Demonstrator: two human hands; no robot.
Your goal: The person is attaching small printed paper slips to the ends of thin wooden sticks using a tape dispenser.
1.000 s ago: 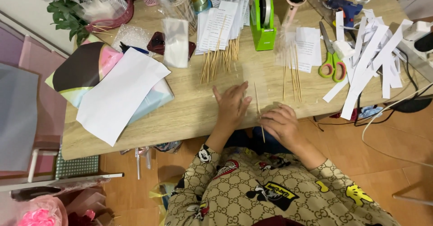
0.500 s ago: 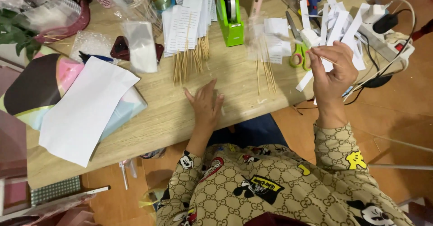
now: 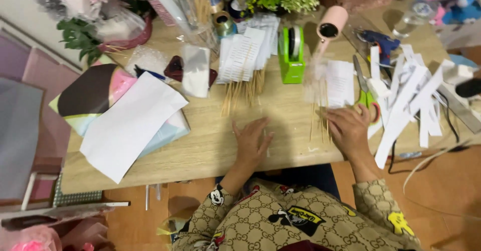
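The right hand [image 3: 349, 129], which half a second ago was lifted near the white paper strips [image 3: 408, 93], is now lower and lies open on the desk [image 3: 210, 145], fingers touching thin wooden sticks [image 3: 320, 120]. The left hand [image 3: 252, 143] stays flat and open on the desk, holding nothing.

Blurred right hand [image 3: 349, 129] hides part of the scissors [image 3: 366, 96].

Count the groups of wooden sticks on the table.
3: one fan of sticks under paper slips at centre, loose sticks by the right hand, and a bundle at the back in clear wrap. More may be hidden under clutter.
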